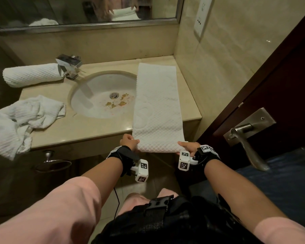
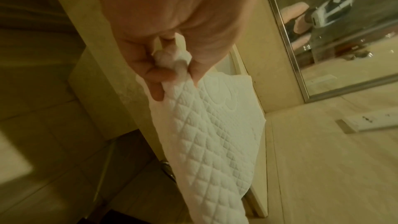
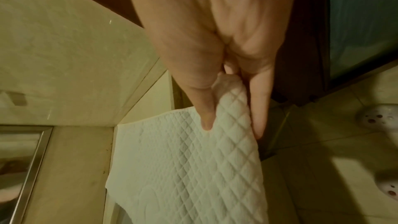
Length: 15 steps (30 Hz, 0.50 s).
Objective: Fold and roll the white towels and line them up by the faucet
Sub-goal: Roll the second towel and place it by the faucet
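Observation:
A white quilted towel, folded into a long strip, lies on the counter to the right of the sink, its near end hanging past the front edge. My left hand pinches the strip's near left corner, bunching the towel between thumb and fingers. My right hand pinches the near right corner; the towel sits between thumb and fingers. A rolled white towel lies left of the chrome faucet. A crumpled white towel lies at the counter's left end.
The oval sink holds brownish debris near its drain. A tiled wall runs close along the strip's right side. A dark door with a metal lever handle stands at the right. A mirror hangs behind the counter.

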Each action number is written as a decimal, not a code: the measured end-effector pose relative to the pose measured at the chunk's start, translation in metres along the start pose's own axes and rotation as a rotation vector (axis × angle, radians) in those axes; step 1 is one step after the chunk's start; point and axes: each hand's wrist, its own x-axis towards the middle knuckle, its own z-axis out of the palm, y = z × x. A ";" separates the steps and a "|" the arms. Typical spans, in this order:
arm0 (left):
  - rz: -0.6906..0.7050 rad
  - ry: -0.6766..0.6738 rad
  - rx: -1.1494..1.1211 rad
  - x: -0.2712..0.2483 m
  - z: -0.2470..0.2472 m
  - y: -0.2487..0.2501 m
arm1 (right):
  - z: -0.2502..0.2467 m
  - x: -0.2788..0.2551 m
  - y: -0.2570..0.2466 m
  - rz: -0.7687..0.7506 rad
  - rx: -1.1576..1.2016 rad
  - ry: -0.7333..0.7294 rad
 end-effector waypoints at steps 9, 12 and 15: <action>0.275 -0.150 0.468 -0.001 -0.008 0.006 | 0.006 -0.008 -0.015 0.042 0.064 0.064; 0.413 -0.221 0.750 -0.007 -0.011 0.012 | 0.005 -0.011 -0.022 0.047 0.043 0.039; 0.549 -0.203 1.217 -0.017 -0.010 0.022 | 0.002 -0.007 -0.026 0.057 0.024 -0.012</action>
